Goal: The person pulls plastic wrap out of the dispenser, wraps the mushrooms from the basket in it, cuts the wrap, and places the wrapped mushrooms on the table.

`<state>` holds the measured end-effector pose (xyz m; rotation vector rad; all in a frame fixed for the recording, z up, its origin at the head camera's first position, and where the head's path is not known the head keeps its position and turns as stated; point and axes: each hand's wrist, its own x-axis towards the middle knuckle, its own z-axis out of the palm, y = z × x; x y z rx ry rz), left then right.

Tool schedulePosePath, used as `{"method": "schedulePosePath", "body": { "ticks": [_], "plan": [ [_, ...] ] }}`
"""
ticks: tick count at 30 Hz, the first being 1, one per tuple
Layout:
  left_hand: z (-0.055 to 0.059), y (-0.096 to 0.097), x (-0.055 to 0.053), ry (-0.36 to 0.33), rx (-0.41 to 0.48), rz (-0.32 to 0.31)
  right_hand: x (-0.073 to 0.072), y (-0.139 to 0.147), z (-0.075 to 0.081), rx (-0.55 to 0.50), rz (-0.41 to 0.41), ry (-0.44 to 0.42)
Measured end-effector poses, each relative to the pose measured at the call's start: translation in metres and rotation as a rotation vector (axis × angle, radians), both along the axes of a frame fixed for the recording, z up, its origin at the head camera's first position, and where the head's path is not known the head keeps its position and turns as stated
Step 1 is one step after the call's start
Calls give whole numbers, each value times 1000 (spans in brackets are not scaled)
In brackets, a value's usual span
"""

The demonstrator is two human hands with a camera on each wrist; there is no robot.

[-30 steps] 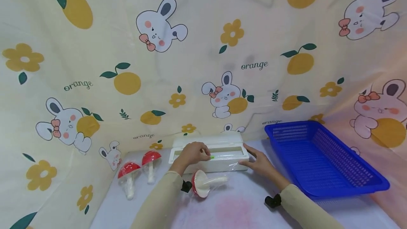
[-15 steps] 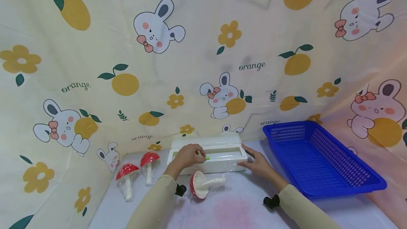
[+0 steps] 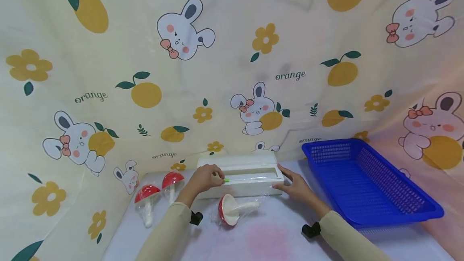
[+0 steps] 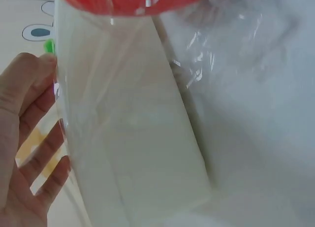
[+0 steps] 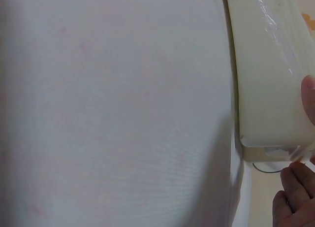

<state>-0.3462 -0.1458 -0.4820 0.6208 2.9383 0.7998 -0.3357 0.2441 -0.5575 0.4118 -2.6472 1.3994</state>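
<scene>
A white cling film dispenser (image 3: 241, 189) lies lengthwise on the table with its lid raised at the back. Clear film hangs over its front face, as the left wrist view shows. My left hand (image 3: 207, 177) pinches a small green slide cutter (image 3: 226, 180) at the dispenser's top front edge, left of its middle. With thumb in front and fingers around the end, my right hand (image 3: 296, 183) holds the dispenser's right end. Just in front lies a film-wrapped toy mushroom (image 3: 229, 211) with a red cap and white stem.
Two more wrapped red-capped mushrooms, a nearer one (image 3: 146, 202) and a farther one (image 3: 172, 184), lie to the left. A blue plastic basket (image 3: 391, 220) stands at the right. A printed cloth (image 3: 224, 63) hangs behind the white-covered table (image 3: 290, 241).
My left hand has slid the green cutter leftward along the dispenser's edge, from near the middle toward the left end. The right hand stays at the right end.
</scene>
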Motion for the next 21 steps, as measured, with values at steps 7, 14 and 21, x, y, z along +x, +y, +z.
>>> {"method": "schedulePosePath", "body": {
  "ticks": [7,14,21],
  "plan": [
    [0,-29,6,-17,16,72,1,1,-2,-15,-21,7],
    [4,-49,17,33,27,98,2,2,0,-27,14,-4],
    [0,-74,24,113,52,98,1,-3,-2,-36,3,2]
  ]
}}
